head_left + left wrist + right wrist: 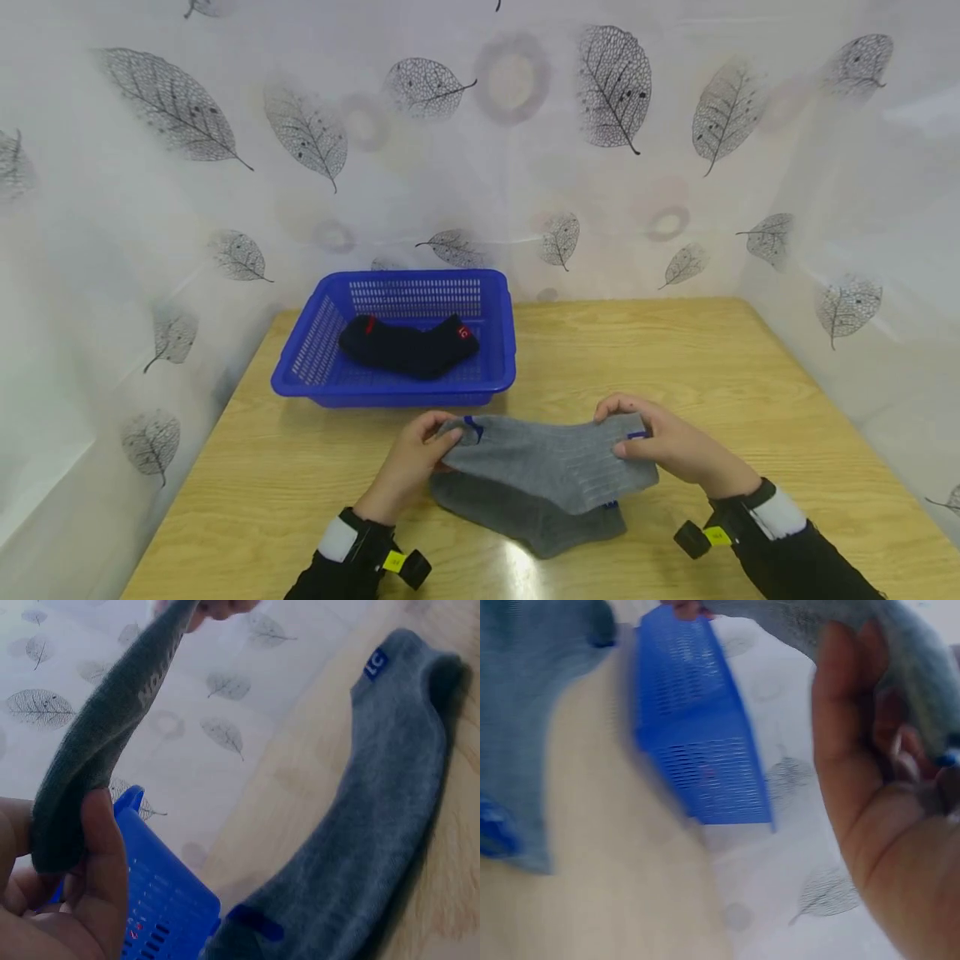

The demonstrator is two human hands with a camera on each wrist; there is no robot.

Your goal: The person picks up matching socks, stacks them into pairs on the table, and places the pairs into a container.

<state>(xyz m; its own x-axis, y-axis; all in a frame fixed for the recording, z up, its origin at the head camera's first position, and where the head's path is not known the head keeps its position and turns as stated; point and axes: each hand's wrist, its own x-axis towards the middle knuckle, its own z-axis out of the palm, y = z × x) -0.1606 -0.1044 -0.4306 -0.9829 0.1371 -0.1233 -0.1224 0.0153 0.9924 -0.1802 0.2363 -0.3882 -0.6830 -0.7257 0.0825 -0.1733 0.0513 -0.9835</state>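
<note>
Leaf-patterned white sheeting [525,150] backs a pale wooden table [712,358] in the head view. Toward the left rear of the table sits a blue plastic basket [300,367] with a dark sock pair [408,346] lying inside it. Nearer the person, the left hand [408,467] and right hand [671,446] each pinch one end of a light grey sock [551,458], stretching it between them just above the table. Beneath it a second grey sock [525,517] lies flat on the wood, partly covered by the held one.

From the left wrist view, the left hand's thumb and fingers [97,862] are curled round the end of the light grey sock [112,712], which rises to the other hand at the top edge. The second grey sock [375,825] lies on the table to the right, and a corner of the blue plastic basket [169,904] shows below.

From the right wrist view, blurred, the right hand [877,787] grips the light grey sock [907,652] with bent fingers. The blue plastic basket [697,735] stands beyond, and the second grey sock [525,697] lies at the left.
</note>
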